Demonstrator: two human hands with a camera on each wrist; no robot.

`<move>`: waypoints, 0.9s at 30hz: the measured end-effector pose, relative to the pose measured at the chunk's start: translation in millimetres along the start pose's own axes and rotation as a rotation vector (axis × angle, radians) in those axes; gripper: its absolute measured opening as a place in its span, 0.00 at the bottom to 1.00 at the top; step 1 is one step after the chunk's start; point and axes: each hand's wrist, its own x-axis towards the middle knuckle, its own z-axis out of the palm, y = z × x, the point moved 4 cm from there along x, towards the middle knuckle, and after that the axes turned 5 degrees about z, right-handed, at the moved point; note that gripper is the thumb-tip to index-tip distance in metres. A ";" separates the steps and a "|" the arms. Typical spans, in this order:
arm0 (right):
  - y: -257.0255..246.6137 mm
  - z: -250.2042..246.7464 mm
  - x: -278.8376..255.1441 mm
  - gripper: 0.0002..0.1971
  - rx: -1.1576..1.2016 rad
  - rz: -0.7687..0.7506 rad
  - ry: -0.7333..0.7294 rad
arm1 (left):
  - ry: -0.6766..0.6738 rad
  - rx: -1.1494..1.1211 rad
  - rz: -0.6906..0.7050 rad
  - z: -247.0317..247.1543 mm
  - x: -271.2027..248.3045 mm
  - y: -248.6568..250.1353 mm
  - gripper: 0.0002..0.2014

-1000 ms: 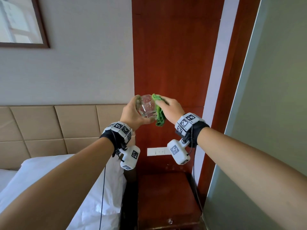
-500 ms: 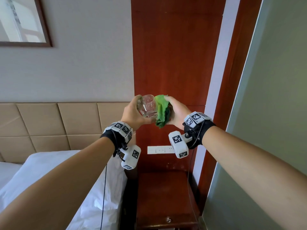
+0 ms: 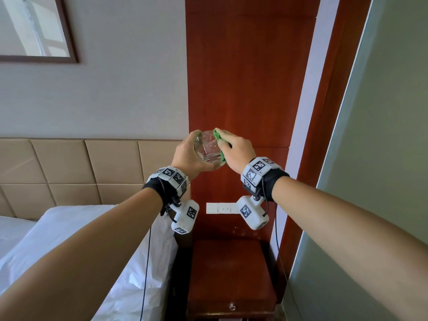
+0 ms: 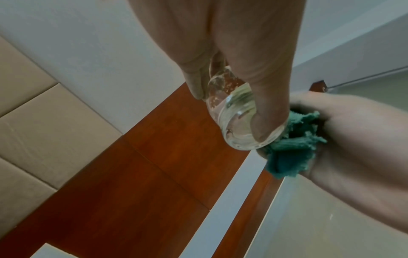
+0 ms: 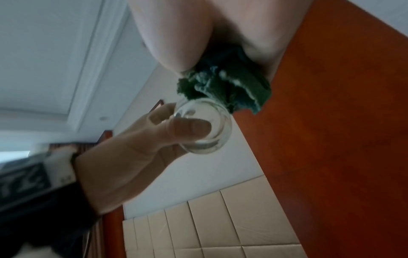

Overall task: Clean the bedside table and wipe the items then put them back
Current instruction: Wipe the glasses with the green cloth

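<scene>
A clear drinking glass is held up in front of the red wood wall panel, well above the bedside table. My left hand grips the glass around its side, thumb on the thick base. My right hand holds a bunched green cloth and presses it against the glass's right side and rim. In the right wrist view the cloth sits crumpled under my palm, touching the glass. From the left wrist the cloth shows behind the glass base.
The bedside table's dark red top is bare, with a drawer knob at its front. A white bed lies to the left, against a tan padded headboard. A white switch plate sits on the panel; a pale wall stands on the right.
My right hand has turned back palm-down and moved the cloth up over the glass's rim side. The left hand keeps holding the glass at the same height.
</scene>
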 end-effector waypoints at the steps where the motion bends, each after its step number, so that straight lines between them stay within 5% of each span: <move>1: 1.4 0.7 -1.2 0.19 -0.016 -0.025 -0.010 | 0.006 0.002 -0.001 -0.5 0.6 0.8 0.49; 8: 7.3 -0.3 -9.5 0.18 -0.060 -0.142 -0.043 | 0.018 -0.013 -0.092 -3.2 6.4 -6.0 0.52; 19: 24.6 -12.5 10.6 0.20 0.193 0.211 -0.078 | -0.084 0.082 0.049 10.1 5.2 14.1 0.51; 27: 26.9 -6.2 -2.8 0.20 0.192 0.119 -0.064 | -0.001 -0.026 -0.066 15.9 12.0 2.3 0.51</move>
